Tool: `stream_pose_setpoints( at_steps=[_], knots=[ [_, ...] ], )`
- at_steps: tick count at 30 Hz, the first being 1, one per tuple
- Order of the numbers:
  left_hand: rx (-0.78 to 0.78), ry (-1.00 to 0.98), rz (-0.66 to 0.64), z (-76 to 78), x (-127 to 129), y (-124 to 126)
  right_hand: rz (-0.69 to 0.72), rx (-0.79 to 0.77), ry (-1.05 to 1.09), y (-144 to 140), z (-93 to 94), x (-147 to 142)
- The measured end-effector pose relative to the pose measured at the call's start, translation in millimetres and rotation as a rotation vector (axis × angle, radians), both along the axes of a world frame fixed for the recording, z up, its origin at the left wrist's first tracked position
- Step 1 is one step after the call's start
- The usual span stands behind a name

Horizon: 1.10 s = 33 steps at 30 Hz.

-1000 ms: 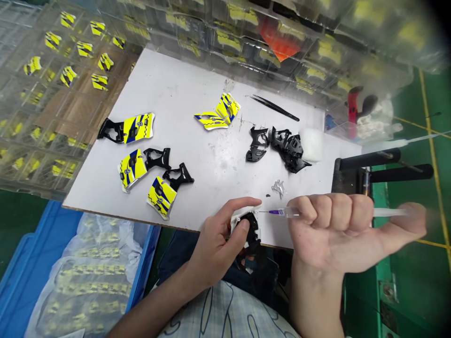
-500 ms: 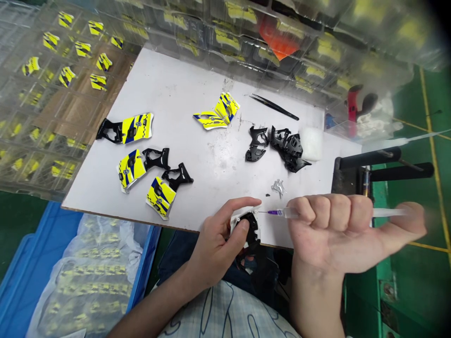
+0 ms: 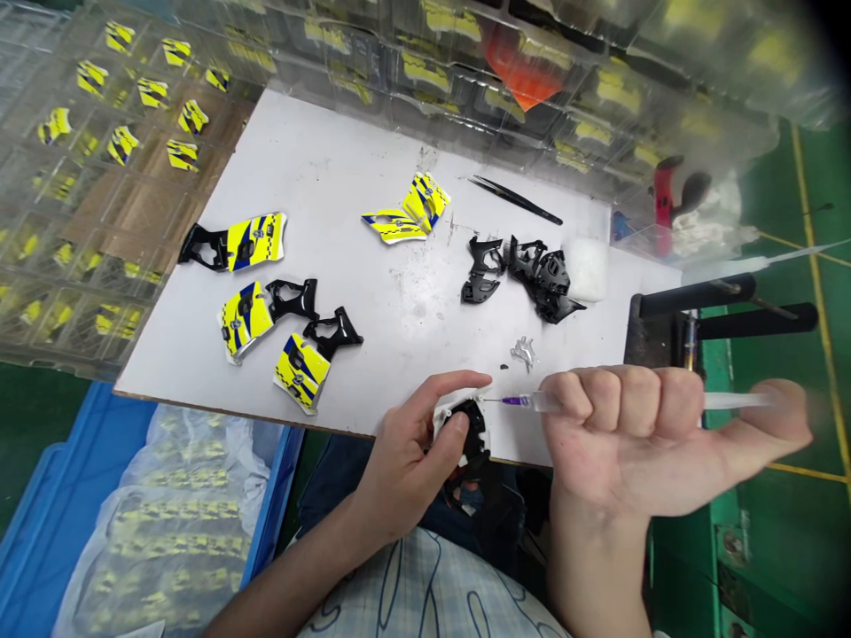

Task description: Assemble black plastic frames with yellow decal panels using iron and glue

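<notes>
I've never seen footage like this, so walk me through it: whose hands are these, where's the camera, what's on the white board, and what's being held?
The camera sits on a person's head, looking down at their own two bare hands. The left hand pinches a small black and white plastic part at the near edge of the white board. The right hand is a fist around a clear syringe, its purple-hubbed needle pointing at that part. On the board lie three yellow and blue panels joined to black frames, two loose yellow panels, a pile of black frames, black tweezers and a small clear piece. Clear trays holding more yellow panels surround the board.
</notes>
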State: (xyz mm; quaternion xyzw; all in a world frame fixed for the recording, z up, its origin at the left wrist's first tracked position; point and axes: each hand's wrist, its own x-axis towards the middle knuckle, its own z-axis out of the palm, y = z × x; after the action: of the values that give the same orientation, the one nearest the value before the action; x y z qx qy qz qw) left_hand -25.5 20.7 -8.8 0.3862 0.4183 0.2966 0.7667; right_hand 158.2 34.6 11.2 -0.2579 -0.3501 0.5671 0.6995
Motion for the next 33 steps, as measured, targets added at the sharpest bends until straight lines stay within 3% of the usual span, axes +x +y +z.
stream_pose_setpoints(
  at_steps=[19, 33],
  knots=[
    [0.109, -0.010, 0.027, -5.7, 1, -2, 0.049, -0.019, 0.007, -2, 8.4, -3],
    [0.031, -0.049, 0.037, -0.4, 2, 1, 0.064, -0.029, 0.027, -3, 10.9, -5]
  ],
)
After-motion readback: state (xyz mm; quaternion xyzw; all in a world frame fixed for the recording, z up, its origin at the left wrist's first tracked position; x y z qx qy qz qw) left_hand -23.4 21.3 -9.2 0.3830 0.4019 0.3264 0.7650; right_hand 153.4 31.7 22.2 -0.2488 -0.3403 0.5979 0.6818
